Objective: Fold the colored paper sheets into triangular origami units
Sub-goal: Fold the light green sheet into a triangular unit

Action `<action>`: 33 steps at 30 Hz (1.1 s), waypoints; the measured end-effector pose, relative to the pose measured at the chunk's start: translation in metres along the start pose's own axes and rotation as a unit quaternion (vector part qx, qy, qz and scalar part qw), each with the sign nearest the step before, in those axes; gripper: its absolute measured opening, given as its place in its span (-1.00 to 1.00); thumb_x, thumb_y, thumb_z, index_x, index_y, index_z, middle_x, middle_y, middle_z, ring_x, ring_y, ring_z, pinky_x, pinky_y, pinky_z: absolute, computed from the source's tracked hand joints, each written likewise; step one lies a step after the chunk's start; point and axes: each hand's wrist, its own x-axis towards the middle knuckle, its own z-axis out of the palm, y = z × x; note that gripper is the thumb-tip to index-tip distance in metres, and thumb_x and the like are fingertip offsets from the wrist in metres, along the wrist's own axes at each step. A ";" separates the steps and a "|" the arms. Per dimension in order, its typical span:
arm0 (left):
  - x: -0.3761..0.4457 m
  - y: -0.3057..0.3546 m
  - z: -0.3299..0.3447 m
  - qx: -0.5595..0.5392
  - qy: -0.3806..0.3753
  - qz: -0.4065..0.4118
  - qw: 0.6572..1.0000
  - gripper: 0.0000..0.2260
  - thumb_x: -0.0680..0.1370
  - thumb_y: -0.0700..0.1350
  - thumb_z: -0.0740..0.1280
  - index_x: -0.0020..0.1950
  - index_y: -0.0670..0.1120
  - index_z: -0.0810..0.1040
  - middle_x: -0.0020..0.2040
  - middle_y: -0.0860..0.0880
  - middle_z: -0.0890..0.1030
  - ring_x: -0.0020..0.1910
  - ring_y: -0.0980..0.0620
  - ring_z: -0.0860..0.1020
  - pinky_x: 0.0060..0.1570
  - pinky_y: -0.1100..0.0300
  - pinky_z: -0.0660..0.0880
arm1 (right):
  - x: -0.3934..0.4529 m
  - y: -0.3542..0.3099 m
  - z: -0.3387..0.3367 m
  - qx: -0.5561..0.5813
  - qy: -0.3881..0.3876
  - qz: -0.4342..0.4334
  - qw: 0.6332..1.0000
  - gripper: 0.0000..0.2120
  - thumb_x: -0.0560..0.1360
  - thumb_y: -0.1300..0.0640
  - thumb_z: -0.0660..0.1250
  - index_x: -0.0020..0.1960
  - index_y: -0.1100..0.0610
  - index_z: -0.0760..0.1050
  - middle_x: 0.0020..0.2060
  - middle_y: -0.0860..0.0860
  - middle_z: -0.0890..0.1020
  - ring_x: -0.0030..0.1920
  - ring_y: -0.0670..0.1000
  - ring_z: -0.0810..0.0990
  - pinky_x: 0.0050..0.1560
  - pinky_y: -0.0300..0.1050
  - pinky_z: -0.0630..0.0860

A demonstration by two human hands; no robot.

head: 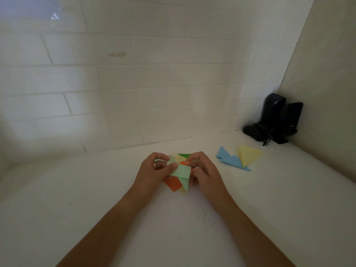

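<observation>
- Two forearms reach up from the bottom of the frame and meet just below centre, over a white counter [96,189].
- Nearest the viewer, an orange unit [172,184] pokes out under the hands, its point aimed down toward the lower edge of the frame.
- The left hand [154,170] has its fingers curled, the thumb pressing a pale green sheet [182,173] against them; a ring shows on one finger.
- The right hand [202,170] is curled too, fingertips closed on the right side of the same cluster of papers. Exactly which layer it pinches cannot be made out.
- The pale green sheet lies between the two hands, touching both. Its long axis runs from upper left to lower right, ending in a folded corner at the bottom.
- Just beyond it, a dark green tip [184,156] and a bit of pale yellow peek out above the fingers.
- Both hands sit equally close to the sheet, so the next crease would likely be a job for the two together, probably along that diagonal.
- Farther off, toward the right of the frame, a blue folded piece [229,159] and a yellow folded piece [248,154] rest on the counter, overlapping, well apart from the hands.
- Farthest, in the right corner against the tiled wall [115,83], stand two black speakers [273,118].
</observation>
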 end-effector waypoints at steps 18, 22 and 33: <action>-0.001 0.000 0.002 0.009 -0.017 0.002 1.000 -0.82 0.58 -0.09 0.46 -0.09 -0.20 0.73 -0.17 -0.17 0.73 -0.30 -0.04 0.62 -0.11 0.03 0.59 | -0.005 -0.007 0.001 -0.084 -0.066 -0.005 0.994 -0.79 0.65 0.12 0.34 -0.17 0.01 0.57 -0.39 -0.11 0.61 -0.39 -0.08 0.53 -0.30 -0.16 0.47; 0.000 -0.002 0.000 -0.009 -0.026 -0.008 1.000 -0.79 0.59 -0.10 0.45 -0.11 -0.25 0.68 -0.15 -0.24 0.67 -0.24 -0.14 0.60 -0.02 -0.21 0.59 | -0.007 -0.013 0.000 -0.069 -0.090 -0.003 0.994 -0.79 0.65 0.15 0.35 -0.16 -0.02 0.58 -0.43 -0.16 0.60 -0.41 -0.08 0.51 -0.31 -0.20 0.46; -0.003 0.002 0.006 0.041 -0.063 0.032 0.997 -0.85 0.63 -0.21 0.39 -0.12 -0.24 0.63 -0.27 -0.04 0.65 -0.29 0.01 0.62 -0.19 -0.01 0.61 | -0.006 -0.012 0.000 -0.070 -0.094 -0.022 0.993 -0.76 0.63 0.17 0.37 -0.19 -0.04 0.58 -0.37 -0.05 0.62 -0.38 -0.04 0.56 -0.28 -0.19 0.50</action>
